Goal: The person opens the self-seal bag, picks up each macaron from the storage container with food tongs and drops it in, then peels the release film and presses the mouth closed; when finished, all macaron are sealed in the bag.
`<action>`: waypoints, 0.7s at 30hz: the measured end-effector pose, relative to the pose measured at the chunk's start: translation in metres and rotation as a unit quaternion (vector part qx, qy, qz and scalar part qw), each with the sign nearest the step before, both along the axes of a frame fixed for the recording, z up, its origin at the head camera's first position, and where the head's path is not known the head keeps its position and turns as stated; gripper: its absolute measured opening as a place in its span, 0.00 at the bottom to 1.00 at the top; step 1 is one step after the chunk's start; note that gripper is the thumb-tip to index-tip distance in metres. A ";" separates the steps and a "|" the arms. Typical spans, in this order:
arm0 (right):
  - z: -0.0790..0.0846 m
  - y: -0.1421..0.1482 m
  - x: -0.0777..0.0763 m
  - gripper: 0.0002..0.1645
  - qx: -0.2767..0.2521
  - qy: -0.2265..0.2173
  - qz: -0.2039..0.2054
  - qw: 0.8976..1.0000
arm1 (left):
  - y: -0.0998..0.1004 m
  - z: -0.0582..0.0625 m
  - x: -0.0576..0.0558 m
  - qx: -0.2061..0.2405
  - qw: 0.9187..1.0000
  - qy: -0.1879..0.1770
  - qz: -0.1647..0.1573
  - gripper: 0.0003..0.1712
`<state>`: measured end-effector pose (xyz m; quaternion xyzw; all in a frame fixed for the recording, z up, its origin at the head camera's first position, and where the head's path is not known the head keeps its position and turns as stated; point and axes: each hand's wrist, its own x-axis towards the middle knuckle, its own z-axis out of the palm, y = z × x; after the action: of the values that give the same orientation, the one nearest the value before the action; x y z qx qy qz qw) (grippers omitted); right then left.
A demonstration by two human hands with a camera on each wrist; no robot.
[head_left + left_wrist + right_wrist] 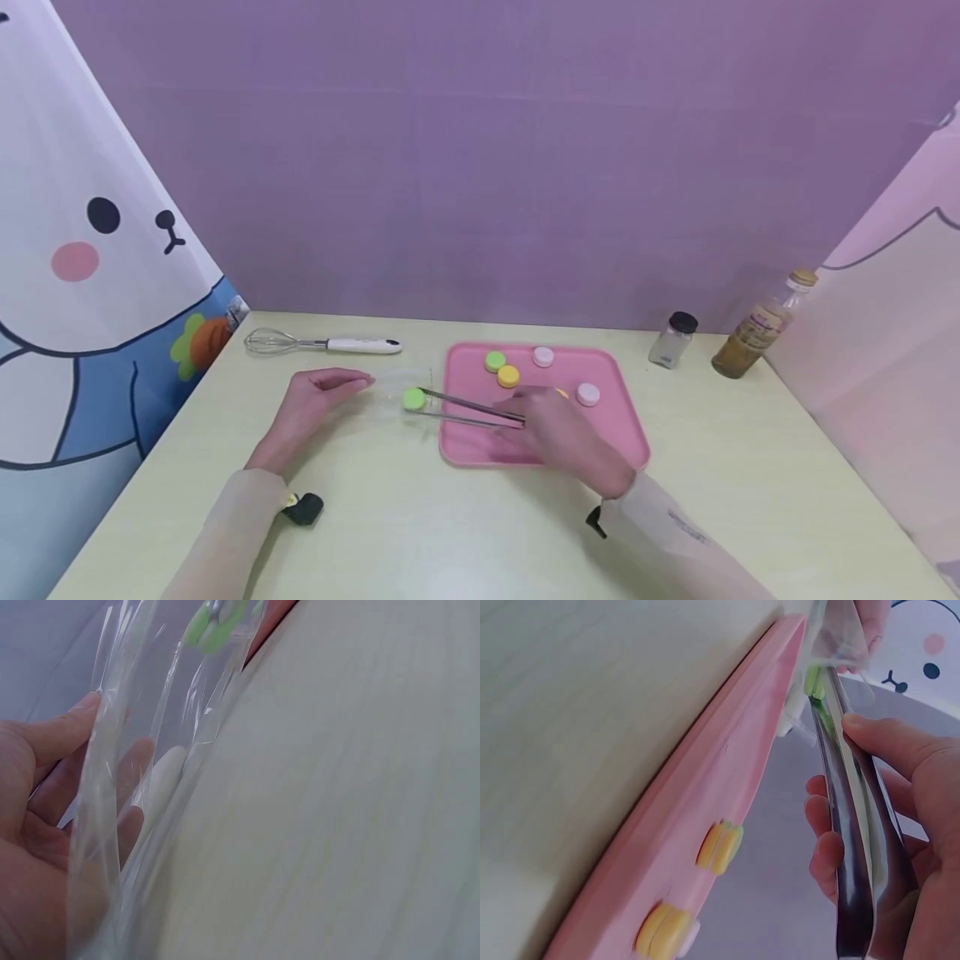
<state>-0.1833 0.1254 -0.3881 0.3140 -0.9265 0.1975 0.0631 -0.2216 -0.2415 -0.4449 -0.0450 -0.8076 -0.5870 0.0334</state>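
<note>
My left hand (pixel 318 402) pinches the edge of a clear plastic bag (pixel 105 787), which stands out to its right. Metal tongs (pixel 847 802) lie in the grip of my right hand (pixel 558 429), thumb on one arm and fingers round the other. Between the tong tips is a green macaron (pixel 414 399), at the bag; in the left wrist view it shows through the clear plastic. Below my right hand lies a pink tray (pixel 468 450) with a second green macaron (pixel 494 361), yellow macarons (pixel 508 377) and pale pink ones (pixel 588 394). My right hand partly hides one yellow macaron.
A whisk (pixel 330 343) with a white handle lies behind my left hand. At the back right stand a small jar (pixel 671 342) with a black lid and a corked bottle (pixel 757 329) of brown liquid. A purple backdrop (pixel 480 167) rises behind the table.
</note>
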 end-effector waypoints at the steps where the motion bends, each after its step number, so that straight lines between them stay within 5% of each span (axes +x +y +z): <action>1: 0.000 -0.003 -0.001 0.18 0.000 -0.008 0.002 1.000 | 0.000 0.000 0.000 0.004 1.000 0.000 -0.002 0.16; 10: -0.005 -0.033 -0.017 0.10 -0.004 -0.018 0.059 0.998 | 0.002 -0.001 0.000 0.019 1.000 0.007 -0.012 0.16; 21: -0.010 -0.060 -0.028 0.18 -0.030 -0.059 0.092 0.994 | 0.002 -0.001 -0.001 0.032 0.999 0.004 -0.017 0.18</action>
<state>-0.2110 0.0653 -0.3983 0.3835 -0.8895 0.2485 -0.0010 -0.2224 -0.2393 -0.4461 -0.0598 -0.7877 -0.6125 0.0283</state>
